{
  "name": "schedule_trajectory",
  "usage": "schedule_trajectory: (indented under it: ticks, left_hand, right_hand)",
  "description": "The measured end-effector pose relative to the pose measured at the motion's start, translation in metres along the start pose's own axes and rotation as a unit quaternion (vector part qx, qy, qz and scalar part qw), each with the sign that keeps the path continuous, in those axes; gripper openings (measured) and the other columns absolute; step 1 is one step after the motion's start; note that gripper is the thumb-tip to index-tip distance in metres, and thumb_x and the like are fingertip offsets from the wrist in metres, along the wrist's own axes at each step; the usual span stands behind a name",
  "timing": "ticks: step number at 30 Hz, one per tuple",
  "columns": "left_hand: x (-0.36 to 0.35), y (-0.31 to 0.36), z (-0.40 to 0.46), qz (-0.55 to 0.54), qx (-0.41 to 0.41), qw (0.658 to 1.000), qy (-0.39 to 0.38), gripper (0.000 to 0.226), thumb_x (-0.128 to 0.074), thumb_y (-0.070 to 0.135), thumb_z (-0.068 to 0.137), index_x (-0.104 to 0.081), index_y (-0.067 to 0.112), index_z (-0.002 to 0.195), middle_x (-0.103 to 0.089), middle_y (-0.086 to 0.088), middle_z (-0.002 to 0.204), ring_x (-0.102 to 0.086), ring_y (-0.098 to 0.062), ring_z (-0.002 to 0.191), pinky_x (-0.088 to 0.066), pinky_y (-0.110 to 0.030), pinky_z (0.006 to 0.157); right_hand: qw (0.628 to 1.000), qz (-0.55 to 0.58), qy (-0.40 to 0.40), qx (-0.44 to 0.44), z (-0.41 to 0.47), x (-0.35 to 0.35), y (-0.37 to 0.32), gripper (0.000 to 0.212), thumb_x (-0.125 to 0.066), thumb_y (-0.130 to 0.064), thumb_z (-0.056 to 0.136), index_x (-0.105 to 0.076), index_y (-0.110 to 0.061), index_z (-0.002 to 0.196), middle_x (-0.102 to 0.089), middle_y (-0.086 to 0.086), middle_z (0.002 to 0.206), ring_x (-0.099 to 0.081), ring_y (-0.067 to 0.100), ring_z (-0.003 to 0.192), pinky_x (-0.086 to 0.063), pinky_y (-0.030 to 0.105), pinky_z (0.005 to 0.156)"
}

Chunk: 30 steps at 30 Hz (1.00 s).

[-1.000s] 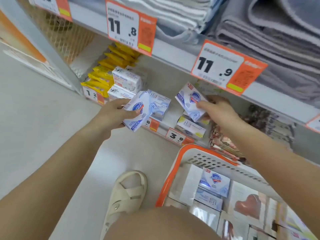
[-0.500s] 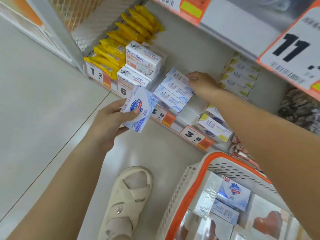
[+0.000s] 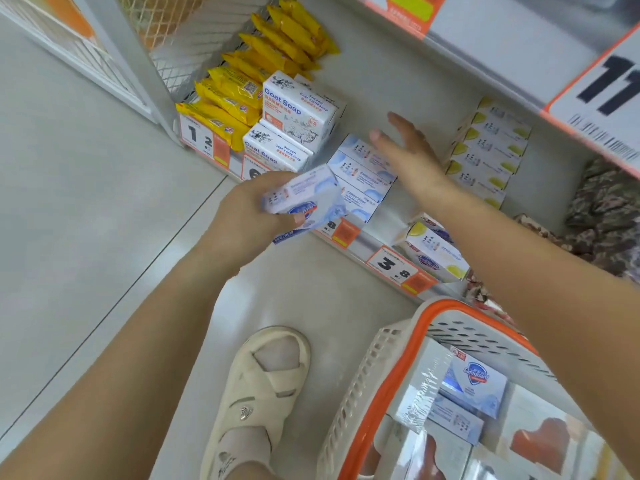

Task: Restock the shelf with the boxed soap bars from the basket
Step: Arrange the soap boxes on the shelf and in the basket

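Right hand (image 3: pixel 408 157): emptied since a moment ago, fingers spread, lifted off blue-white soap boxes (image 3: pixel 362 174) on shelf (image 3: pixel 398 77), twelve o'clock. Left hand (image 3: pixel 249 216): gripping next soap box (image 3: pixel 303 195). Basket (image 3: pixel 426 327), five o'clock, holding more.

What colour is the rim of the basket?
Orange, on the basket with white latticed walls; shown in the head view.

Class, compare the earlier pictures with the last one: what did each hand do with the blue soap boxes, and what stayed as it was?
The right hand put its box on the row of blue boxes on the shelf, let go and now hovers open above it. The left hand still grips its blue soap box, brought closer to that row. The basket and the Goat Soap boxes stayed put.
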<state>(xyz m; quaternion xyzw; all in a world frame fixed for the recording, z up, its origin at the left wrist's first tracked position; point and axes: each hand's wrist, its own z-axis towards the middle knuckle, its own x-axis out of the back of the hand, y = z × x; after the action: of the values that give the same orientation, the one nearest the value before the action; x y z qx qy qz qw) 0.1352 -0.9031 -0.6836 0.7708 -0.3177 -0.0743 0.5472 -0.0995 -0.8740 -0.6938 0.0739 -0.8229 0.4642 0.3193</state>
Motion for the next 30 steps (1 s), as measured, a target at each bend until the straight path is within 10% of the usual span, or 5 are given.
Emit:
schedule_trajectory:
  ticks: [5, 9, 16, 30]
  left_hand:
    - [-0.025, 0.024, 0.019, 0.142, -0.108, 0.984, -0.005, 0.055, -0.079, 0.011, 0.073, -0.058, 0.019, 0.123, -0.055, 0.005, 0.111, -0.053, -0.010, 0.098, -0.038, -0.002, 0.069]
    - [-0.046, 0.020, 0.028, 0.067, -0.119, 0.991, 0.010, 0.070, -0.068, 0.020, 0.086, -0.031, 0.013, 0.145, -0.042, -0.001, 0.144, -0.041, -0.017, 0.132, -0.038, -0.029, 0.108]
    - [-0.076, -0.012, 0.050, 0.487, -0.150, 0.858, -0.069, 0.062, -0.027, 0.050, 0.099, 0.002, 0.032, 0.151, 0.014, -0.014, 0.159, 0.012, -0.027, 0.147, 0.004, -0.035, 0.118]
    - [-0.081, -0.017, 0.059, 0.501, -0.131, 0.852, -0.079, 0.063, -0.031, 0.048, 0.099, -0.002, 0.032, 0.151, 0.018, -0.014, 0.158, 0.014, -0.026, 0.147, 0.005, -0.035, 0.117]
  right_hand:
    - [0.969, -0.070, -0.211, 0.106, -0.044, 0.010, -0.018, 0.062, -0.081, -0.024, 0.073, -0.056, -0.017, 0.128, -0.060, -0.007, 0.119, -0.057, 0.002, 0.104, -0.041, 0.007, 0.088]
    - [0.992, -0.047, -0.080, 0.082, -0.044, 0.039, -0.007, 0.017, -0.078, -0.019, 0.076, -0.064, -0.019, 0.085, -0.061, -0.009, 0.074, -0.053, -0.008, 0.057, -0.038, 0.004, 0.051]
    - [0.989, 0.034, 0.133, -0.059, -0.006, 0.051, 0.026, 0.021, -0.060, -0.029, 0.084, -0.063, -0.018, 0.102, -0.069, 0.003, 0.099, -0.067, 0.022, 0.091, -0.056, 0.044, 0.085]
    - [0.997, -0.017, -0.057, -0.041, 0.042, 0.013, 0.028, 0.051, -0.055, -0.021, 0.095, -0.037, -0.016, 0.142, -0.052, 0.005, 0.136, -0.053, 0.020, 0.120, -0.044, 0.032, 0.101]
